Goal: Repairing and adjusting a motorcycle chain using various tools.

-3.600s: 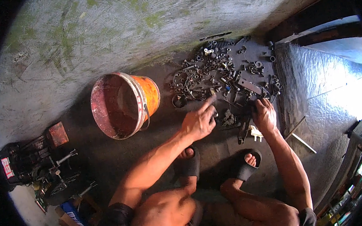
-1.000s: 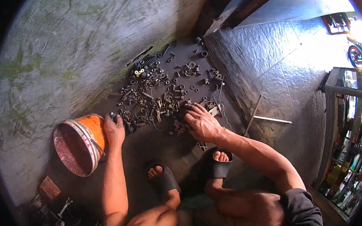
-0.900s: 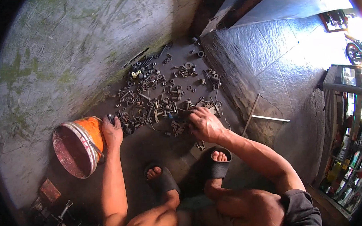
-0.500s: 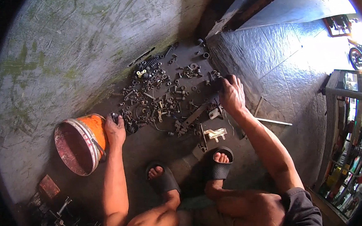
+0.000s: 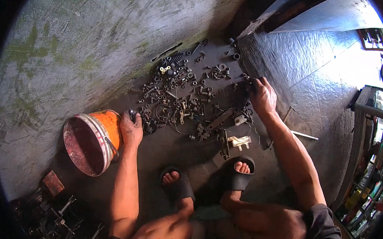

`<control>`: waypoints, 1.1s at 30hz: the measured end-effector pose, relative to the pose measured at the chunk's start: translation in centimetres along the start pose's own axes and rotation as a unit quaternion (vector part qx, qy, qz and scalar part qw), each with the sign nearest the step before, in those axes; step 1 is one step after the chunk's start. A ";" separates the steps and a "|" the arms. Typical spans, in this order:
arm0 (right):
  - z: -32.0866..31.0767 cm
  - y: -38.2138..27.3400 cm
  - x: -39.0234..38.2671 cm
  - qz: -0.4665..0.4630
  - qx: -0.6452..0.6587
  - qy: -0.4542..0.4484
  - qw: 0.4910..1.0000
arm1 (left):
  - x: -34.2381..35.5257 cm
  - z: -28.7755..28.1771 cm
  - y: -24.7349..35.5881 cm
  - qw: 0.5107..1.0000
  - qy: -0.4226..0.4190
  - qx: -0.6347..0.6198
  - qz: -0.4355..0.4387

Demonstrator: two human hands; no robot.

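My left hand [image 5: 131, 131] is closed on a small dark metal part beside an orange bucket [image 5: 108, 121], which lies on its side with its pale rim facing left. My right hand [image 5: 263, 98] is at the right side of a spread of loose bolts, nuts, washers and springs [image 5: 182, 103], fingers curled around or over something dark that I cannot make out. A flat steel strip [image 5: 218, 121] lies among the pieces. Below it rest a pale cream bracket [image 5: 241, 141] and a thin linkage.
A mossy wall [image 5: 64, 48] runs behind the parts. Dark machinery [image 5: 62, 224] and a rusty block [image 5: 51, 183] lie at lower left. Metal rods [image 5: 304, 135] lie on the sloped floor at right, beside a glass-fronted cabinet [image 5: 372, 106]. My sandalled feet are below the parts.
My right hand has moved from the middle of the parts up and right to their edge, uncovering the cream bracket. My left hand stays beside the bucket. The view has shifted slightly.
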State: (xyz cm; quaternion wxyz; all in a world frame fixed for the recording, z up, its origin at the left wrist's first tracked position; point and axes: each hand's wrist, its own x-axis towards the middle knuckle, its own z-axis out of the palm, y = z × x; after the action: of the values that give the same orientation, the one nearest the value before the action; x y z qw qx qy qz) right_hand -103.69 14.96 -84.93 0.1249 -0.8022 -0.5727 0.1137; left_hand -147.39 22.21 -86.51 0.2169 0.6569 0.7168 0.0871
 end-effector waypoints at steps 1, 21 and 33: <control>0.4 0.7 0.0 -0.007 -0.021 0.003 1.000 | 0.0 0.2 0.2 1.000 0.014 -0.003 0.014; 4.0 2.2 -4.0 0.005 0.055 0.002 0.998 | 1.9 0.9 6.6 0.986 -0.001 -0.085 0.144; 3.3 0.6 -4.7 -0.064 0.101 0.048 0.992 | 0.6 3.4 14.2 0.948 -0.249 0.054 0.190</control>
State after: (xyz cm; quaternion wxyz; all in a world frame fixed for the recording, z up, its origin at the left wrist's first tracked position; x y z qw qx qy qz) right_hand -105.75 10.52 -88.02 0.2399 -0.7515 -0.6018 0.1244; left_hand -133.15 23.98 -83.89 0.3315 0.7927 0.5056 -0.0784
